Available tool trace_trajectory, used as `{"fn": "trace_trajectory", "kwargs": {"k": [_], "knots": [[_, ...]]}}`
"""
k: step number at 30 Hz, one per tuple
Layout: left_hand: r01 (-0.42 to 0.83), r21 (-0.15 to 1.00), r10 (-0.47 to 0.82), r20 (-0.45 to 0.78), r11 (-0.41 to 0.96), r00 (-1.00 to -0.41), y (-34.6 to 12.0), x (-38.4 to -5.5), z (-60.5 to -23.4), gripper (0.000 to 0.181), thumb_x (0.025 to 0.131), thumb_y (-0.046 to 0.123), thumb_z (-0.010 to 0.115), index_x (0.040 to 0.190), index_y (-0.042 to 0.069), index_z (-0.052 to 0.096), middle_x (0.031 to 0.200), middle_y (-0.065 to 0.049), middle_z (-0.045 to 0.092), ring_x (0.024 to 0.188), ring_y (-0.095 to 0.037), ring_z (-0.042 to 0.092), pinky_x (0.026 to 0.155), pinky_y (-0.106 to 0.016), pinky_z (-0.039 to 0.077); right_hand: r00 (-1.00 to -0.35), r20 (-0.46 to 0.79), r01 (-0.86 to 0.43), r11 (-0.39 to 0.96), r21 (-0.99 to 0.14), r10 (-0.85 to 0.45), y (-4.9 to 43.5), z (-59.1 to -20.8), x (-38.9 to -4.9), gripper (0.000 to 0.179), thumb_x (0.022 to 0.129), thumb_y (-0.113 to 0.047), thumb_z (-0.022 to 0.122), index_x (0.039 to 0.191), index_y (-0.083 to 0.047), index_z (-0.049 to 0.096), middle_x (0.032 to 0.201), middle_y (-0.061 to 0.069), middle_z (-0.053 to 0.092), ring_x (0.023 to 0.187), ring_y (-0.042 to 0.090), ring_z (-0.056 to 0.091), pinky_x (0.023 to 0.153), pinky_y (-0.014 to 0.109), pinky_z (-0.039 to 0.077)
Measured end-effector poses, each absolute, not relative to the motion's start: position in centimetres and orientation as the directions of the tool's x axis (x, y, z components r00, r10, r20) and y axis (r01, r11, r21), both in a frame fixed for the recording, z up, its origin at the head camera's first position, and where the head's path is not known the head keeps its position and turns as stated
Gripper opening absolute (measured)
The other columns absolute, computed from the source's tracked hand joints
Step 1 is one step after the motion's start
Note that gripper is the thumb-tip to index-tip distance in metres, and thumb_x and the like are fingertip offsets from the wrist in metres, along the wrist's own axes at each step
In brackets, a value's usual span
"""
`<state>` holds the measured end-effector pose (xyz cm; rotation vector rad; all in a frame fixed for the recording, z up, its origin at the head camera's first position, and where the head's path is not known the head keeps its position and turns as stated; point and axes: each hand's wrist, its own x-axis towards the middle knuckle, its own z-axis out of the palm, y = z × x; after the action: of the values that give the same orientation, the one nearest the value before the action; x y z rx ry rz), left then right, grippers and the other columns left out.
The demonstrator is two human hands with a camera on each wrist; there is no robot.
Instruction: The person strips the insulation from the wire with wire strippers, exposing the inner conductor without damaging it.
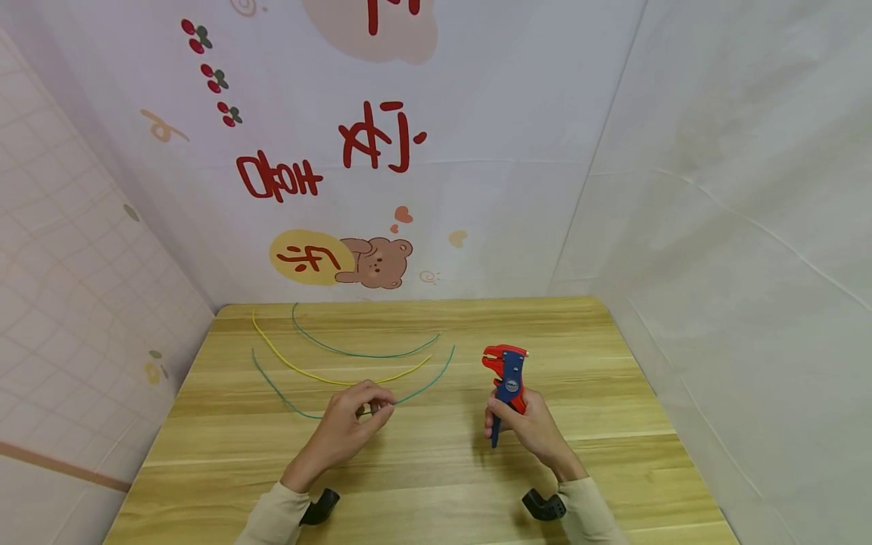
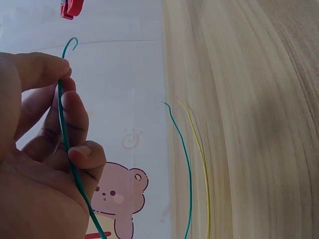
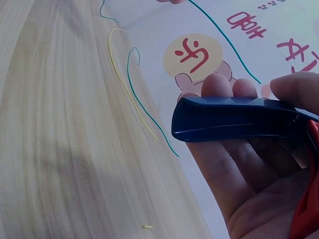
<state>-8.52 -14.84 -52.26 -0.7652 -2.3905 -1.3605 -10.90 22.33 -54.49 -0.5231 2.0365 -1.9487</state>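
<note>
My left hand (image 1: 344, 428) pinches a thin green wire (image 1: 428, 387) between thumb and fingers. The wire runs down across the palm in the left wrist view, and one end stands out past the fingertips. In my right hand (image 1: 538, 435) is a wire stripper (image 1: 511, 371) with a dark blue body and red parts. Fingers wrap its handle (image 3: 219, 119), and its red head points away from me, to the right of the wire's end. Beyond the left hand, a yellow wire (image 1: 306, 372) and another green wire (image 1: 361, 356) lie curved on the wooden table.
The wooden table (image 1: 436, 484) ends at a white printed backdrop (image 1: 504, 227), with white side sheets (image 1: 715, 265) to left and right. A tiny yellow piece (image 3: 147, 227) lies on the tabletop in the right wrist view. Black devices (image 1: 543, 505) sit at both wrists.
</note>
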Motion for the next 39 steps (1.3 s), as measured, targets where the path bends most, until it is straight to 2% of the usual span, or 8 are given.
{"fn": "trace_trajectory", "kwargs": {"k": [6, 12, 16, 19, 29, 39], "knots": [[0.547, 0.724, 0.3, 0.457, 0.42, -0.837, -14.9, -8.3, -52.5, 0.017, 0.103, 0.004, 0.081, 0.106, 0.02, 0.083, 0.091, 0.01, 0.074, 0.081, 0.002, 0.059, 0.062, -0.028, 0.048, -0.895, 0.044, -0.064, 0.032, -0.997, -0.444, 22.1, -54.6, -10.8, 0.036, 0.118, -0.016, 0.06, 0.121, 0.021, 0.057, 0.095, 0.035, 0.07, 0.082, 0.018, 0.082, 0.078, 0.05, 0.071], [0.53, 0.736, 0.303, 0.436, 0.421, -0.847, -14.9, -8.2, -52.7, 0.017, 0.104, 0.006, 0.081, 0.111, 0.02, 0.085, 0.093, 0.01, 0.074, 0.081, 0.003, 0.059, 0.063, -0.022, 0.048, -0.893, 0.048, -0.07, 0.032, -0.997, -0.448, 22.0, -54.7, -10.8, 0.031, 0.118, -0.016, 0.06, 0.117, 0.015, 0.061, 0.093, 0.026, 0.073, 0.081, 0.021, 0.082, 0.078, 0.052, 0.071], [0.527, 0.745, 0.306, 0.432, 0.41, -0.848, -15.0, -8.1, -52.7, 0.017, 0.104, 0.004, 0.08, 0.112, 0.019, 0.085, 0.096, 0.008, 0.076, 0.083, 0.002, 0.063, 0.065, -0.022, 0.052, -0.893, 0.04, -0.061, 0.032, -0.998, -0.449, 22.0, -54.8, -10.8, 0.035, 0.119, -0.016, 0.06, 0.118, 0.019, 0.06, 0.092, 0.018, 0.075, 0.081, 0.02, 0.082, 0.078, 0.052, 0.071], [0.527, 0.751, 0.308, 0.432, 0.397, -0.848, -14.9, -8.0, -52.9, 0.017, 0.104, 0.003, 0.08, 0.111, 0.017, 0.085, 0.097, 0.005, 0.077, 0.084, 0.0, 0.065, 0.066, -0.022, 0.055, -0.892, 0.033, -0.056, 0.037, -0.998, -0.451, 21.9, -54.8, -10.8, 0.038, 0.119, -0.016, 0.06, 0.12, 0.021, 0.059, 0.092, 0.017, 0.075, 0.081, 0.018, 0.082, 0.078, 0.052, 0.071], [0.499, 0.776, 0.314, 0.398, 0.387, -0.862, -14.8, -7.8, -53.1, 0.019, 0.104, 0.003, 0.079, 0.11, 0.02, 0.084, 0.099, 0.008, 0.077, 0.085, -0.002, 0.065, 0.066, -0.022, 0.052, -0.879, -0.015, -0.022, 0.073, -0.997, -0.477, 21.9, -54.3, -11.1, 0.027, 0.119, -0.017, 0.06, 0.121, 0.01, 0.061, 0.093, 0.016, 0.075, 0.081, 0.019, 0.082, 0.08, 0.047, 0.072], [0.506, 0.772, 0.317, 0.404, 0.386, -0.858, -15.0, -7.8, -53.2, 0.017, 0.105, 0.008, 0.08, 0.11, 0.023, 0.085, 0.098, 0.008, 0.077, 0.083, -0.002, 0.063, 0.065, -0.021, 0.05, -0.824, -0.035, -0.033, 0.111, -0.993, -0.565, 22.0, -53.4, -12.0, 0.024, 0.118, -0.019, 0.062, 0.117, 0.005, 0.065, 0.092, 0.015, 0.074, 0.078, 0.019, 0.081, 0.078, 0.048, 0.071]]}}
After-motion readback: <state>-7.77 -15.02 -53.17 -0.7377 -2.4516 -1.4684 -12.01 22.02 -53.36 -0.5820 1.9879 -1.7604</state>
